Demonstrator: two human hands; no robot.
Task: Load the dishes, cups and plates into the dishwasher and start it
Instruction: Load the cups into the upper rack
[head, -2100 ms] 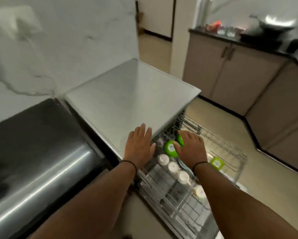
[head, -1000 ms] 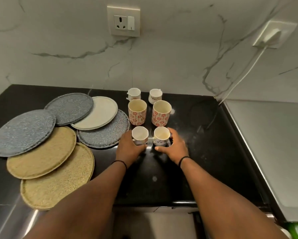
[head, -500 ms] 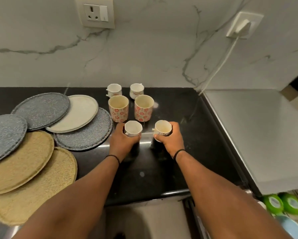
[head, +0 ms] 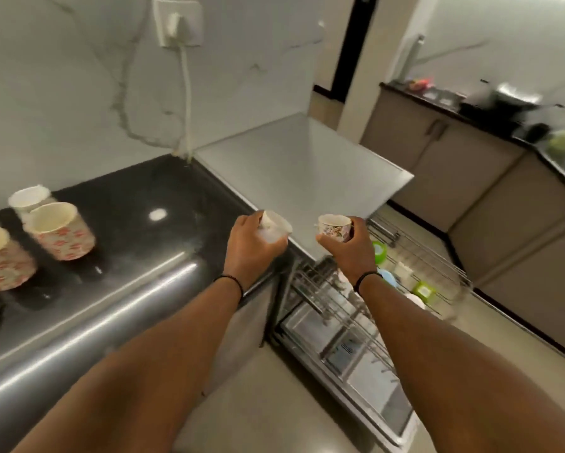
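Black countertop (head: 137, 223) is running along the left; the dishwasher's steel top (head: 300, 168) is adjoining it on the right. Below that top, the pulled-out wire rack (head: 415, 266) is sitting over the floor, already carrying green cups (head: 379, 251), a light-blue item and several white pieces; exact count unclear through motion blur.

Two red-patterned mugs (head: 60, 230) and a white cup behind them are standing on the counter at far left, not yet loaded.

Left hand (head: 251, 245) is gripping a small white teacup (head: 276, 225), tilted, over the counter's right edge. Right hand (head: 348, 253) is gripping a floral teacup (head: 335, 227), upright, over the front corner of the steel top, just beside the rack.

Judgement: both cups are in transit toward the rack; loading is partway through, the start step not yet reached.

Risks:
- Both hands are occupied, so neither is free to steady the rack or clear a slot; a cup could knock the pieces already seated.
- The steel corner is lying close to the cups' path; clipping it could chip the china.
- The tilted white cup is looking less secure; a slip here would mean a drop to hard floor.
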